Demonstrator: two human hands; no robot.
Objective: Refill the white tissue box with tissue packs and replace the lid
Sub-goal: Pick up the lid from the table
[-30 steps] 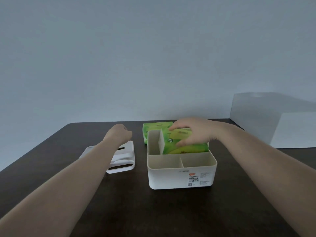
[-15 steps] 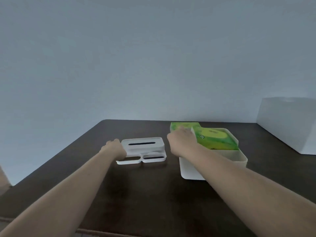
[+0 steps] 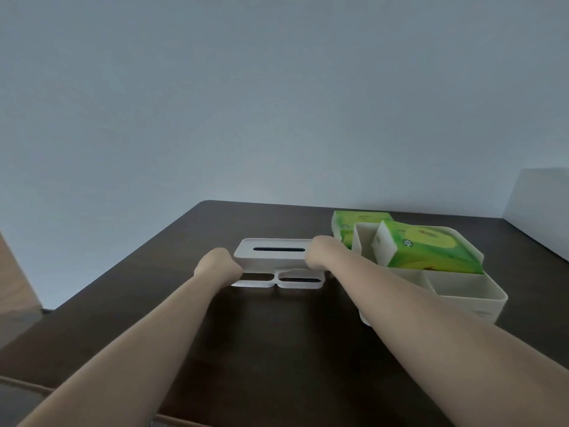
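Note:
The white lid [image 3: 274, 257], with a long slot and two lower openings, lies on the dark table left of the white tissue box [image 3: 462, 295]. My left hand [image 3: 217, 266] grips the lid's left end and my right hand [image 3: 323, 252] grips its right end. A green tissue pack [image 3: 431, 252] sits tilted in the box's rear compartment, one end sticking up. A second green tissue pack [image 3: 357, 221] lies on the table behind the box. The box's two front compartments hold nothing that I can see.
The dark table [image 3: 261, 349] ends at its front edge near the bottom left. A white block [image 3: 542, 211] stands at the back right. A brown piece of furniture [image 3: 15, 288] shows at the far left, beyond the table's edge.
My right hand has left the tissue pack in the box and moved left onto the lid's right end. The view has swung left.

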